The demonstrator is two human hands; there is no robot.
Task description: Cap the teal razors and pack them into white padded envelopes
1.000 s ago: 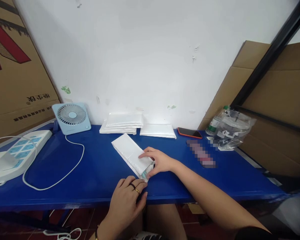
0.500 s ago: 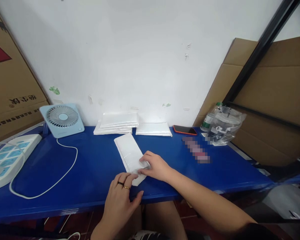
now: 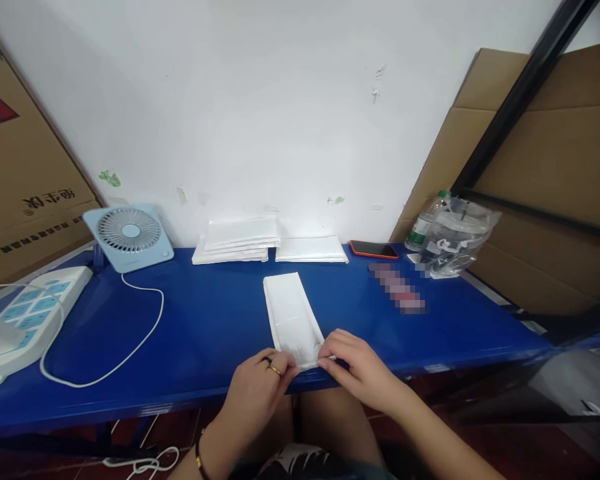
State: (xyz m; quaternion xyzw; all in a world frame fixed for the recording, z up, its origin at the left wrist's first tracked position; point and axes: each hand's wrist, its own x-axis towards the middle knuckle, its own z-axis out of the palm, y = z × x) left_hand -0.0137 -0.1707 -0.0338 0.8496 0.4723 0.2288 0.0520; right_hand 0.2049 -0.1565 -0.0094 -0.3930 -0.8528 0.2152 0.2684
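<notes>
A white padded envelope [image 3: 293,310] lies on the blue table [image 3: 200,313], its near end close to the front edge. My left hand [image 3: 265,383], with two rings on its fingers, pinches the near left corner of the envelope. The near right corner is between the thumb and fingers of my right hand [image 3: 357,367]. The near edge of the envelope between both hands looks folded over. Behind it, against the wall, are a taller stack of white padded envelopes [image 3: 240,233] and a lower white stack [image 3: 311,249].
To the left stand a light blue fan [image 3: 130,233] with a white cable and a power strip [image 3: 35,313]. A phone [image 3: 374,249], a blurred pinkish item [image 3: 397,288], a green-capped bottle [image 3: 423,227] and a cup in a clear bag [image 3: 455,240] are on the right. Cardboard flanks both sides.
The envelope has moved right and nearer the table edge. My left hand has closed on its near left corner, and my right hand has shifted to the near right corner.
</notes>
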